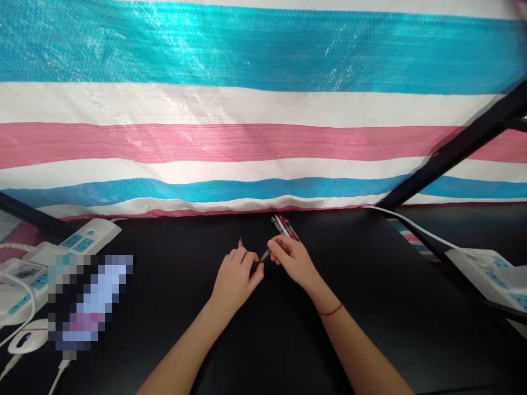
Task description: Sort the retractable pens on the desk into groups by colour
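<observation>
Near the table's (pixel 370 307) far edge, both hands pinch one pen (pixel 263 255): left hand (pixel 236 277) on its barrel, right hand (pixel 292 259) at its tip. Pull straight, I'd say, minding the bundled pens (pixel 284 226) beside.

In front of me a woven plastic sheet striped turquoise, white and pink (pixel 247 126) hangs behind the black tabletop (pixel 370 307). At my far left lies a white power strip with blue sockets (pixel 78 241), beside a white computer mouse (pixel 27 339). On my right sits what looks like another white power strip (pixel 489 271) with its white cable (pixel 411 224), below a slanting black metal bar (pixel 461 148).
</observation>
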The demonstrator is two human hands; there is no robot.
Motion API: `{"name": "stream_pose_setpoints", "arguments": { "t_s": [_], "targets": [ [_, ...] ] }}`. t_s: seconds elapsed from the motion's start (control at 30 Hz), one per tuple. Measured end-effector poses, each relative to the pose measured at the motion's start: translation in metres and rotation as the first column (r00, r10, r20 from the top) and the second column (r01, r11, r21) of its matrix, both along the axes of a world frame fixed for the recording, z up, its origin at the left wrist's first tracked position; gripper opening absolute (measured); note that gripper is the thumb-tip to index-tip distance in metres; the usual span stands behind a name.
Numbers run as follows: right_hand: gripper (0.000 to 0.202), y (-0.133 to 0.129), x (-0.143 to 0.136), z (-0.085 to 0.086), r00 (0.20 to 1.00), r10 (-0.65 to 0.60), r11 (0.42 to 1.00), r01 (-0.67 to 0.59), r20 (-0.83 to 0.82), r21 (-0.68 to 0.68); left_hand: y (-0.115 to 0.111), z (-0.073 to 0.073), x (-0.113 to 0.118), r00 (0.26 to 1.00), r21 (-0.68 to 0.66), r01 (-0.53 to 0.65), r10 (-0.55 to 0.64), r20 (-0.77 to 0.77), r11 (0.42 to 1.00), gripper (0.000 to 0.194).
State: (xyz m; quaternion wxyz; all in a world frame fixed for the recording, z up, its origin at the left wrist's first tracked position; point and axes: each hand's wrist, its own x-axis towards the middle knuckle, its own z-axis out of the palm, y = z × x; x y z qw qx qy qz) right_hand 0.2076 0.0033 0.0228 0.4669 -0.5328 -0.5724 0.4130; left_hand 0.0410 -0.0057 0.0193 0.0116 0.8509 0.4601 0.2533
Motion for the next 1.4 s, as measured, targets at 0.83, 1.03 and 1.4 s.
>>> {"name": "stream_pose_setpoints", "arguments": {
  "t_s": [0.83, 1.03, 1.4],
  "targets": [
    [0.031, 0.003, 0.008, -0.005, 0.982, 0.099, 0.995, -0.101, 0.161, 0.001, 0.041, -0.013, -0.02, 0.039, -0.475, 0.476, 0.522, 0.852, 0.74, 0.043],
    [0.029, 0.001, 0.0, -0.01, 0.94, -0.081, 0.953, -0.024, 0.331, 0.3, 0.039, -0.013, -0.015, -0.024, -0.511, 0.442, 0.58, 0.814, 0.737, 0.035],
    [0.025, 0.0, -0.004, -0.012, 0.933, -0.184, 0.885, 0.021, 0.31, 0.464, 0.038, -0.017, -0.016, -0.047, -0.561, 0.393, 0.625, 0.779, 0.728, 0.027]
  ]
}}
